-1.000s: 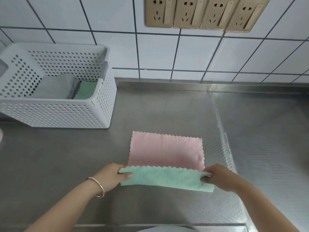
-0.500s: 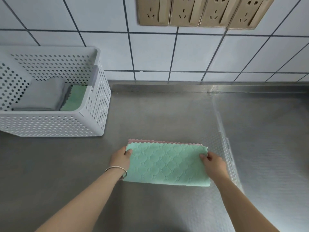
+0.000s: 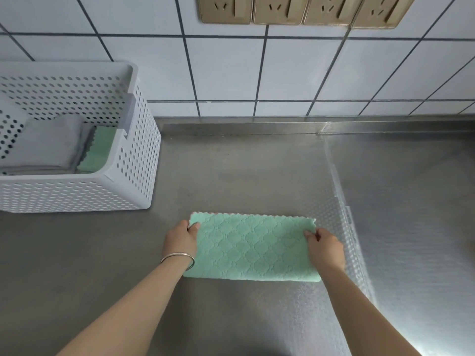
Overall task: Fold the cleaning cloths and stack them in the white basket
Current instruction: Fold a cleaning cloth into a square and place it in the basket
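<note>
- left hand [image 3: 181, 237] at the cloth's [image 3: 253, 249] far left corner, thumb on top and fingers curled under, pinching the edge.
- right hand [image 3: 324, 246] at the far right corner, fingertips pinching that edge the same way.
- the cloth lies folded in half on the worktop [image 3: 77, 265], green side up, a thin pink rim peeking along the far edge.
- its fold runs along the near side, scalloped edges lined up at the far side.
- a bangle [image 3: 178, 258] sits on the left wrist, touching the cloth's left edge.
- basket [image 3: 133, 176] stands back left on the worktop, well apart from the cloth, close to the tiled wall [image 3: 231, 73].
- inside it, a folded grey cloth [image 3: 48, 143] on top, a green cloth [image 3: 99, 150] showing beside it on the right.
- a clear dimpled mat [image 3: 344, 227] lies under the cloth's right end and the right hand.
- a row of gold sockets [image 3: 300, 9] on the wall above.
</note>
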Tool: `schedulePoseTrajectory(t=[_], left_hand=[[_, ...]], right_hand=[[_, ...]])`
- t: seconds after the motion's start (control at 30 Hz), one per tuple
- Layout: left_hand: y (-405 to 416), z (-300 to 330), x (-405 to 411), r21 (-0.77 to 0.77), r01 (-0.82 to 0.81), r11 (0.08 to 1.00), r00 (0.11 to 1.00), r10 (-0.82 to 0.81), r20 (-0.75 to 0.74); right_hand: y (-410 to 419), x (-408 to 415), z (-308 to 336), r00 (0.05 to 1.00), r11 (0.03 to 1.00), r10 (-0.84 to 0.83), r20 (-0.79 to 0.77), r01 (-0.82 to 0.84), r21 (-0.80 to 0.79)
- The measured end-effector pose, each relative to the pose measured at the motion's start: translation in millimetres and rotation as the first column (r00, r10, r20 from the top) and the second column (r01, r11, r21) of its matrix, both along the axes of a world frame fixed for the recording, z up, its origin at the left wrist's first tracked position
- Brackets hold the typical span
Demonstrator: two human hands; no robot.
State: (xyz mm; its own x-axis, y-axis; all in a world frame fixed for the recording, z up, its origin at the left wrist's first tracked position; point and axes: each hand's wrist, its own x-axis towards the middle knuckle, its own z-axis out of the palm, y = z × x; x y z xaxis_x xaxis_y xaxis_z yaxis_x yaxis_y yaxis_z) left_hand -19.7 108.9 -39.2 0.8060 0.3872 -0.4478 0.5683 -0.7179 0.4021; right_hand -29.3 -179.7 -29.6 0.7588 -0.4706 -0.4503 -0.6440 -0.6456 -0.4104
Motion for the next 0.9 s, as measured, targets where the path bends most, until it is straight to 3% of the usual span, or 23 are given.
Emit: schedulePoseTrajectory(t=[0.43,0.67,0.9], left_hand=[[0.5,1.2,6.5,-0.010,-0.004,1.000,1.000,0.003,-0.031],[-1.2,12.7,-17.7,-0.186,-0.176,0.967,0.981,0.189,0.054],[-1.9,12.9,-64.2,-0.151,-0.045,0.988,0.990,0.065,0.128]], right_hand=[[6.2,4.2,8.1,0.997,0.997,-0.058,-0.052,0.056,-0.046],[6.7,-24.8,20.8,0.995,0.995,-0.090,-0.035,0.091,0.041],[4.7,-67.9,18.2,0.996,0.993,-0.050,-0.072,0.058,0.103]])
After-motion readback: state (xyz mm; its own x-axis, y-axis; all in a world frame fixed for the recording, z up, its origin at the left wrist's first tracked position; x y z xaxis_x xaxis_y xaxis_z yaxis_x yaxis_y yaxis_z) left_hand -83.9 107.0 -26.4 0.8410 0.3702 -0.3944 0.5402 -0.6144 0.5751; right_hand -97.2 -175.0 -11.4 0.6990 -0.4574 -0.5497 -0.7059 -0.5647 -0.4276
